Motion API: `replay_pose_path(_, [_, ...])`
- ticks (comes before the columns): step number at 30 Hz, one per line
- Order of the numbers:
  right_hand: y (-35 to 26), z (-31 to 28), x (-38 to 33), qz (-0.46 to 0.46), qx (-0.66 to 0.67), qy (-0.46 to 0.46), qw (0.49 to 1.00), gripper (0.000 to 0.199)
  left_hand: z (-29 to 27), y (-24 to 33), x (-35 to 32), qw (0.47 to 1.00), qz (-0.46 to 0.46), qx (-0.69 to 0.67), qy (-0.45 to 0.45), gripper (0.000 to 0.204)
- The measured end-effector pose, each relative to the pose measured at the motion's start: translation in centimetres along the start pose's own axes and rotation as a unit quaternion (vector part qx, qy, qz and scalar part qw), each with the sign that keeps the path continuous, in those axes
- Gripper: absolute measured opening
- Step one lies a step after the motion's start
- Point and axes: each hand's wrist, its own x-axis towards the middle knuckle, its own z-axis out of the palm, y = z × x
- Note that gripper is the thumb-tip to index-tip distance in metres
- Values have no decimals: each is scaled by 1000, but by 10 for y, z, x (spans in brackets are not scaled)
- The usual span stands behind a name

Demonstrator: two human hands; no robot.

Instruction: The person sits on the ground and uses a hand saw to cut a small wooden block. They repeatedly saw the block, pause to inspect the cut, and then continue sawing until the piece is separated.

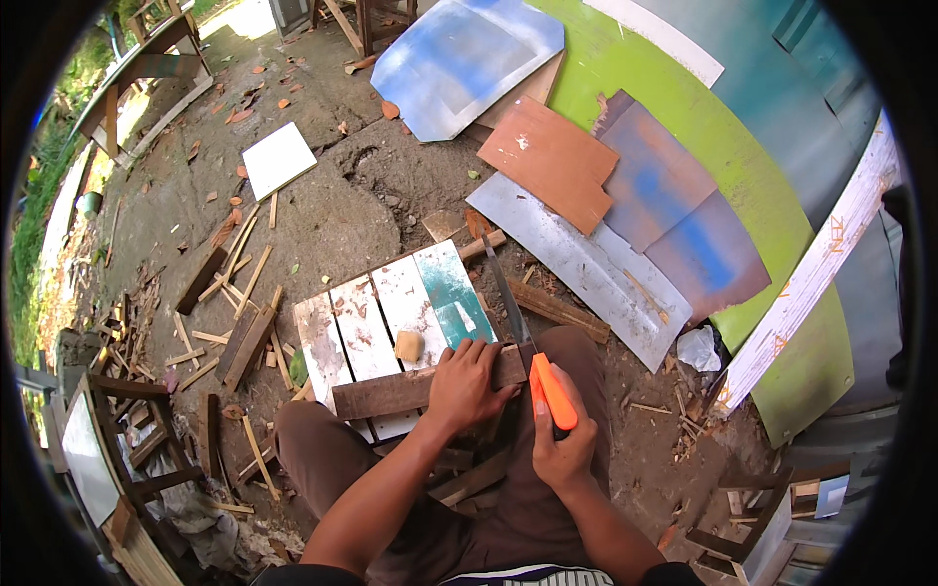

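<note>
My right hand point(567, 444) is closed round the orange handle of a handsaw point(507, 296). The saw's blade points away from me and lies against the right end of a dark brown piece of wood point(381, 393). Over that wood, left of the blade, my left hand point(469, 383) is bent and gripping it down. The wood lies across a low slatted wooden stool point(396, 285), painted white with one green slat, between my knees. A small light wood block point(408, 346) sits on the slats just beyond the wood. How deep the blade has cut cannot be seen.
Wood offcuts point(249, 344) lie scattered on the ground at left. Painted boards point(469, 63) and a brown sheet point(550, 156) lie at the far right. A long white plank point(816, 264) leans at right. Wooden frames point(147, 439) stand at lower left.
</note>
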Motion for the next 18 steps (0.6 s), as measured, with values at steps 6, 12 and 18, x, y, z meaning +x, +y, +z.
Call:
replay_pose_path(6, [32, 12, -40, -66, -11, 81, 994, 53, -2, 1, -2, 1000, -21, 2, -9, 70])
replay_pose_path(12, [-9, -33, -69, -83, -15, 64, 994, 51, -8, 6, -6, 999, -27, 20, -19, 70])
replay_pose_path(18, [-44, -64, -100, -3, -18, 15, 1000, 51, -8, 7, -5, 999, -24, 29, -25, 69])
